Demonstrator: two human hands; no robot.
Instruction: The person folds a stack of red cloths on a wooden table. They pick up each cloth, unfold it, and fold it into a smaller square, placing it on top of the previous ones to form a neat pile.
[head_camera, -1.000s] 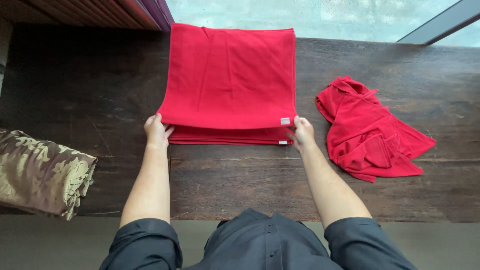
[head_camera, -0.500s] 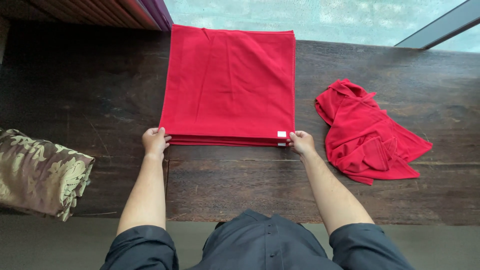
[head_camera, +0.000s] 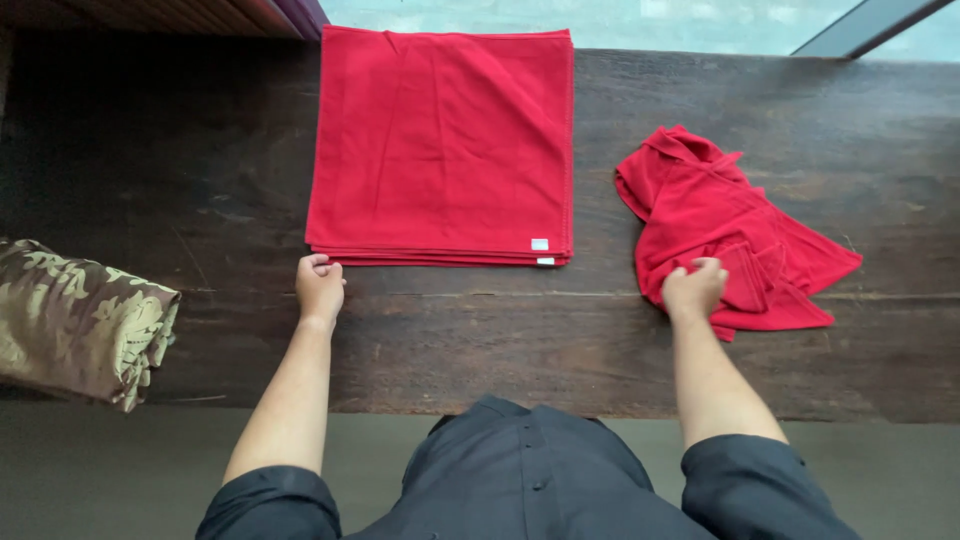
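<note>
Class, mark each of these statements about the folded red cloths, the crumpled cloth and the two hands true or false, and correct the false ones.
1. The right hand rests on the crumpled red cloth. True.
2. The left hand lifts the folded red stack. False: it lies on the wooden table, just below the stack's near left corner.
3. The patterned cushion sits at the left edge. True.
4. The stack is blue. False: it is red.

Dark, worn wooden counter with visible grain. On it: neat square stack of folded red cloths at the far middle, crumpled heap of red cloths to the right, gold-patterned brown fabric bundle at the left edge.
</note>
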